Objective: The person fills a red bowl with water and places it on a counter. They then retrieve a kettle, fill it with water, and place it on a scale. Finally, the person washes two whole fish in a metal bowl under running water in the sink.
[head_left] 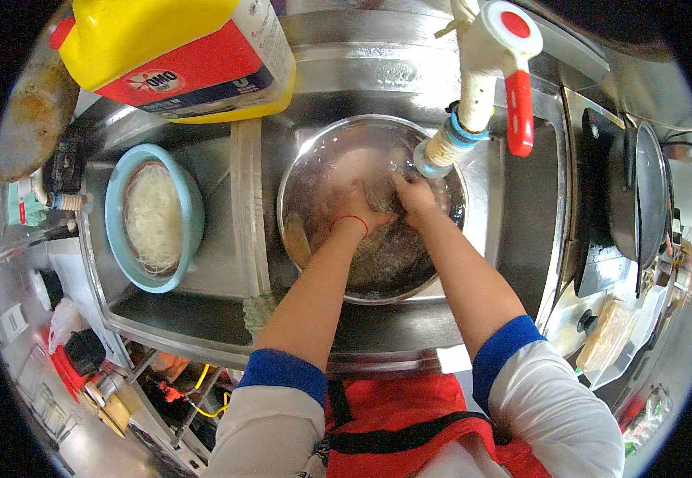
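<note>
A large round stainless steel basin stands in the right-hand bowl of a metal sink. It holds water, with a dark mass under the surface that is too blurred to name. My left hand, a thin red cord at its wrist, reaches into the water. Close beside it, my right hand dips in too, its fingers partly under. Water and blur hide the fingertips of both, so I cannot tell whether they grip anything. The mouth of a white tap hangs over the basin, just above my right hand.
In the left sink bowl, a light blue plastic basin contains pale noodles. A large yellow OMO jug stands behind the divider. A green scouring pad lies near my left forearm. Right of the sink is a pan.
</note>
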`<action>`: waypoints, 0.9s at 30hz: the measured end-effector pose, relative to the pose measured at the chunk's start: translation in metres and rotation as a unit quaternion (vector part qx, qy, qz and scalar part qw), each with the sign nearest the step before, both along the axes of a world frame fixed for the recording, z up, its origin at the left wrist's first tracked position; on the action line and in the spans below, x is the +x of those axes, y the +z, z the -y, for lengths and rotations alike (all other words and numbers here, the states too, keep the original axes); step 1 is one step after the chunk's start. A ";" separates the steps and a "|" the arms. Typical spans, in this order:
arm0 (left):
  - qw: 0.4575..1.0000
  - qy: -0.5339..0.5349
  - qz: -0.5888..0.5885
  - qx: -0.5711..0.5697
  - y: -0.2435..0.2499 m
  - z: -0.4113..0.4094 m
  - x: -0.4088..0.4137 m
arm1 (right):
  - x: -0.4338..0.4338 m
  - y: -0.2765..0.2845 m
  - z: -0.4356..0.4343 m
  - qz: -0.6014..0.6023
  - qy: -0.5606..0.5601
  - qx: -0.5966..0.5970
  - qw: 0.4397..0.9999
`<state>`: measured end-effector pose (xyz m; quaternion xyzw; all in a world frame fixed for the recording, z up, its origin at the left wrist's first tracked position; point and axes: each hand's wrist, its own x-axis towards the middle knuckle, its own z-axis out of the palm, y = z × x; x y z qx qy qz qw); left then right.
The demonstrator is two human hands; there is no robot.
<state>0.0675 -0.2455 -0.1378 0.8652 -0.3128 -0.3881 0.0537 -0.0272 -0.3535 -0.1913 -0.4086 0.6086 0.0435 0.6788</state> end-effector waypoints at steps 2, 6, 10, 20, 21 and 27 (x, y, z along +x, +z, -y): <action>1.000 0.012 -0.015 -0.013 -0.015 -0.010 0.004 | 0.001 0.021 -0.021 0.055 0.126 -0.183 0.973; 0.997 0.020 0.028 -0.072 -0.008 -0.009 -0.007 | 0.012 0.006 -0.016 -0.043 0.138 -0.265 0.953; 0.997 0.011 0.025 -0.073 -0.002 -0.010 -0.008 | 0.007 -0.001 -0.013 0.057 0.101 -0.161 0.980; 0.997 -0.007 0.066 -0.034 0.006 -0.012 -0.025 | 0.004 -0.030 -0.005 0.072 0.118 -0.235 0.962; 0.998 -0.010 0.052 -0.030 0.010 -0.010 -0.026 | 0.000 -0.036 -0.005 0.145 0.113 -0.221 0.958; 0.994 -0.049 0.083 -0.045 0.030 -0.010 -0.037 | 0.005 0.010 0.010 0.145 -0.055 -0.158 0.975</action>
